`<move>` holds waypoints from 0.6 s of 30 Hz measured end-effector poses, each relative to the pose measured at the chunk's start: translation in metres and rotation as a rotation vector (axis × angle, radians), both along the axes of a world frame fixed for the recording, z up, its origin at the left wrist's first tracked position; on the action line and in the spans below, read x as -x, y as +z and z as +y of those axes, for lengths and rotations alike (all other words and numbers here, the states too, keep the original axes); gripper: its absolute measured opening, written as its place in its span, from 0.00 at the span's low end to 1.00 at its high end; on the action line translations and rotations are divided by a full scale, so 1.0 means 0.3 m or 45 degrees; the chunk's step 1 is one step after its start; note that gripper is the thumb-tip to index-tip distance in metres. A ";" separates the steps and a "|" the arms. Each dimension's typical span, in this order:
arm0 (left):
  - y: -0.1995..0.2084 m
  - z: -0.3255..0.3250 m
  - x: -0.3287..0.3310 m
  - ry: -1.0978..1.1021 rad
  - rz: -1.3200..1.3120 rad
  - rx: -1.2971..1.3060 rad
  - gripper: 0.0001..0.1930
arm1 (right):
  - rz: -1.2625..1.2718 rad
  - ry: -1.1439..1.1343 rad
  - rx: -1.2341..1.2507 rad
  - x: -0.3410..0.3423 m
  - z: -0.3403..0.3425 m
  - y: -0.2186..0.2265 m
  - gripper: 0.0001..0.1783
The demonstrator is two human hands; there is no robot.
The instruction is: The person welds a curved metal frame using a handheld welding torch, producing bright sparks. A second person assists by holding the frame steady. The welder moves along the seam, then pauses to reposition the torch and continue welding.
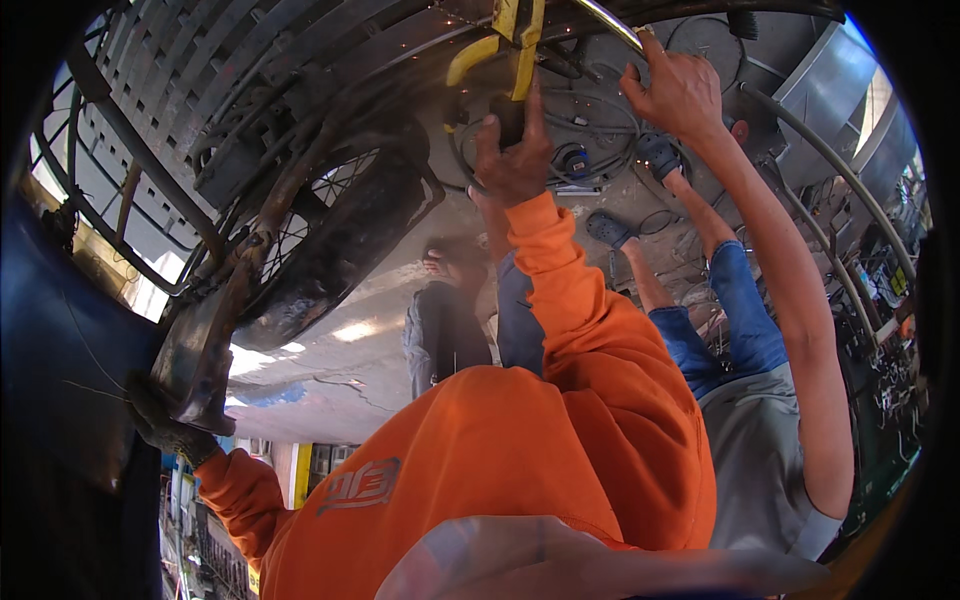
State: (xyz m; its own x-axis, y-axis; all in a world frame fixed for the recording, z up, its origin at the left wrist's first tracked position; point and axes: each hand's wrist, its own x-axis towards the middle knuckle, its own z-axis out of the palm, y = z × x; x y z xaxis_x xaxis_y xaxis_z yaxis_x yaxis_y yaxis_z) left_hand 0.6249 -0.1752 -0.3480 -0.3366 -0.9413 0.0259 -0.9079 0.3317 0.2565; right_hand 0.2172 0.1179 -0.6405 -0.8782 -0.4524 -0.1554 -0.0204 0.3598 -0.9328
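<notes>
My right hand (pixel 513 158) is bare and raised at the top middle. Its fingers close round the black grip of a yellow tool (pixel 522 65) with a bent, hook-like arm, whose exact kind I cannot make out. Small sparks fly around it. At the left, my left hand (pixel 172 424), in a dark glove, grips the lower end of a rusty, flat metal frame piece (pixel 205 350); part of its fingers is hidden. Beside that piece are a spoked wheel (pixel 325 190) and a dark curved fender (pixel 335 270).
At my right a co-worker in a grey shirt (pixel 760 430) reaches a hand (pixel 685 95) to a shiny metal tube (pixel 608 22). Coiled cables (pixel 610 130) lie on the concrete floor (pixel 375 330) near the co-worker's clogs (pixel 608 230). A slatted metal panel (pixel 200 75) stands at the upper left.
</notes>
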 end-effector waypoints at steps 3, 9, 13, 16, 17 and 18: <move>0.008 -0.010 0.004 0.076 0.003 -0.037 0.47 | 0.016 0.012 -0.107 0.003 0.000 0.002 0.44; 0.006 0.004 0.033 0.180 0.145 -0.072 0.50 | -0.051 0.042 -0.075 0.020 -0.011 -0.019 0.43; 0.014 0.011 0.051 0.096 0.045 -0.071 0.50 | -0.050 0.039 -0.059 0.021 -0.009 -0.030 0.42; 0.020 0.006 0.055 0.089 0.037 -0.093 0.51 | -0.052 0.031 -0.064 0.019 -0.006 -0.032 0.43; 0.019 0.007 0.054 0.174 0.074 -0.109 0.51 | -0.041 0.024 -0.058 0.017 -0.006 -0.031 0.43; 0.020 0.002 0.054 0.146 0.016 -0.100 0.50 | -0.045 0.011 -0.051 0.015 -0.006 -0.030 0.44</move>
State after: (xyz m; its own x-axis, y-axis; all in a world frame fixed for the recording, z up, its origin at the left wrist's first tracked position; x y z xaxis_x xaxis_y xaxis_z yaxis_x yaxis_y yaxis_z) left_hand 0.6086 -0.1745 -0.3421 -0.2270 -0.9728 -0.0461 -0.9352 0.2045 0.2890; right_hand 0.2127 0.1163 -0.6495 -0.8680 -0.4525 -0.2046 0.0095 0.3968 -0.9178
